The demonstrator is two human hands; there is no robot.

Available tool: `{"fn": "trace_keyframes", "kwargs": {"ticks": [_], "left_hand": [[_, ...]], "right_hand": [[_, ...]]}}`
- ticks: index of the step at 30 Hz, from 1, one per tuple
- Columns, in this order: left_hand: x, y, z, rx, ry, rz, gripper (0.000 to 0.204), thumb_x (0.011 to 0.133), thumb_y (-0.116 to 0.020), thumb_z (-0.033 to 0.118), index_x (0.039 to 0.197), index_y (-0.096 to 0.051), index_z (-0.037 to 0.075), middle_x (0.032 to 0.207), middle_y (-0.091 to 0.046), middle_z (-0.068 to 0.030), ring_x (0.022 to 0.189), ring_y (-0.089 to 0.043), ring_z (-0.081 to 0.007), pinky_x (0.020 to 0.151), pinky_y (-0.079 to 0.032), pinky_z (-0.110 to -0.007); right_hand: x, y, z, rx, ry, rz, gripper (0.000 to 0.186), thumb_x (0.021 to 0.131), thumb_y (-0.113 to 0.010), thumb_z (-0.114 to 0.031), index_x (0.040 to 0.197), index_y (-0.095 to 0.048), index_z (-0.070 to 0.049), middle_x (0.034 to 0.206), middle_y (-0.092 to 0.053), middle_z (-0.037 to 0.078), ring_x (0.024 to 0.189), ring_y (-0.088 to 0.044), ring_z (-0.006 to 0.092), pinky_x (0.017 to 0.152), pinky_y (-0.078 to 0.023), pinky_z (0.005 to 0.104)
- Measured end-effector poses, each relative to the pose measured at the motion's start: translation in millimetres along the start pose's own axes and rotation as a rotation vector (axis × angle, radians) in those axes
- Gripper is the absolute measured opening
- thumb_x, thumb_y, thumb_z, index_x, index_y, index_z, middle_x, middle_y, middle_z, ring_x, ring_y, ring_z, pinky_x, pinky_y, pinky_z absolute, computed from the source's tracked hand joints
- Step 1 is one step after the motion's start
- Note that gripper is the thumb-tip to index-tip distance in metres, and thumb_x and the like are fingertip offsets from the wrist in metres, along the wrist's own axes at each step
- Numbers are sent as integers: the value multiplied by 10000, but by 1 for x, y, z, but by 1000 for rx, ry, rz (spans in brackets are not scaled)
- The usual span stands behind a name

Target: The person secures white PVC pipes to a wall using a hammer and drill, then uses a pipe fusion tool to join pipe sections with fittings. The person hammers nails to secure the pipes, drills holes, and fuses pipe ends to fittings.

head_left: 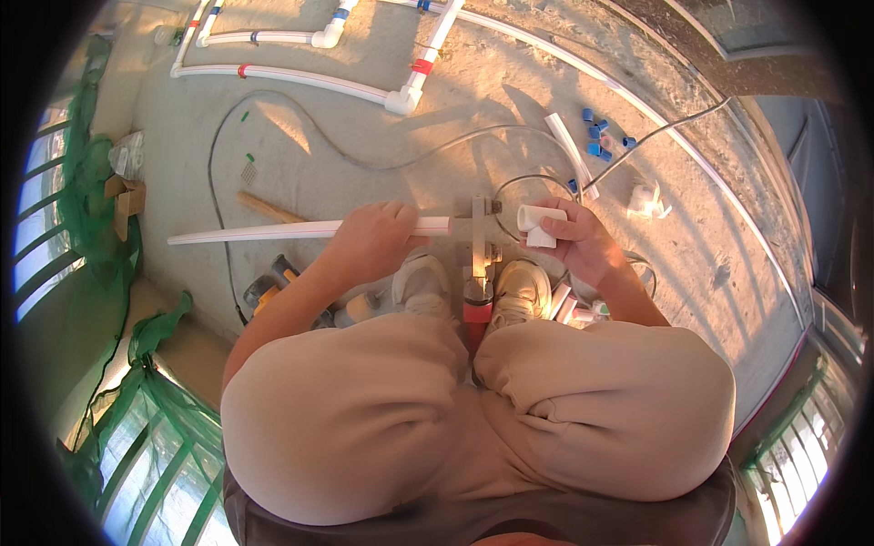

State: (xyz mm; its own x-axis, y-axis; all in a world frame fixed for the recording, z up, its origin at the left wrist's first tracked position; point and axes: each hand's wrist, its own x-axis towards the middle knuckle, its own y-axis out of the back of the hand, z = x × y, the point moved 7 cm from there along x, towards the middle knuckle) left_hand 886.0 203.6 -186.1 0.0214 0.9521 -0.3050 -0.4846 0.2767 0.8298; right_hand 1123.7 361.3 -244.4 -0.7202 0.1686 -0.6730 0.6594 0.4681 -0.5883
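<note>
My left hand [375, 241] is closed around a long white plastic pipe [264, 233] with a thin red stripe, its right end pointing at the heating tool. That pipe welding tool [479, 238] stands between my shoes, metal plate uppermost and red body [476, 314] below, with metal sockets on both sides. A narrow gap seems to separate pipe and socket. On the other side, my right hand [587, 244] grips a short white pipe fitting [541, 218], which looks like a tee. One open end of it faces the tool, apart from it; my fingers cover part of the rest.
Joined white pipes [319, 80] run along the far floor. A wooden stick [270, 207] lies behind the held pipe, and a power tool [278, 282] by my left shoe. Blue caps [596, 136], a loose pipe [571, 153] and a dark cable [364, 167] lie ahead.
</note>
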Motion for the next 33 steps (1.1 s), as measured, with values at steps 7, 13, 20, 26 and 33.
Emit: {"fn": "trace_keyframes", "kwargs": {"ticks": [7,13,20,26,33], "left_hand": [[-5,-15,-14,-25,22,-19,338,958,-727,322,919,-563,29,887,-643,-175,847,-652,-408,727,-519,-508],[-6,-29,-25,-80,52,-85,333,972,-708,337,933,-564,38,925,-669,-176,884,-660,-413,750,-520,-521],[-7,-40,-31,-172,115,-193,369,964,-724,364,1027,-594,25,979,-660,-183,935,-639,-426,784,-497,-511],[-13,-37,-30,-300,40,-148,345,960,-712,348,972,-606,20,959,-651,-203,947,-634,-441,811,-490,-531],[-19,-44,-28,-285,85,-215,274,970,-707,273,1044,-640,18,971,-651,-194,933,-628,-427,788,-486,-498]], "right_hand": [[1,6,14,90,-56,115,411,1029,-662,-207,1334,-561,48,1181,-672,185,1049,-708,266,1014,-609,427],[-11,16,25,-21,-122,154,379,1076,-556,-332,1222,-612,14,995,-713,147,705,-686,202,650,-598,337],[-15,36,61,1,-186,128,331,1037,-602,-353,1078,-681,-34,900,-727,86,636,-648,165,537,-513,302],[-18,39,75,8,-182,153,307,1021,-624,-305,1160,-672,-35,957,-710,67,720,-642,171,560,-492,315],[-30,25,72,202,-165,-30,558,990,-693,-351,1425,-595,-16,1094,-672,49,792,-603,141,654,-481,273]]}}
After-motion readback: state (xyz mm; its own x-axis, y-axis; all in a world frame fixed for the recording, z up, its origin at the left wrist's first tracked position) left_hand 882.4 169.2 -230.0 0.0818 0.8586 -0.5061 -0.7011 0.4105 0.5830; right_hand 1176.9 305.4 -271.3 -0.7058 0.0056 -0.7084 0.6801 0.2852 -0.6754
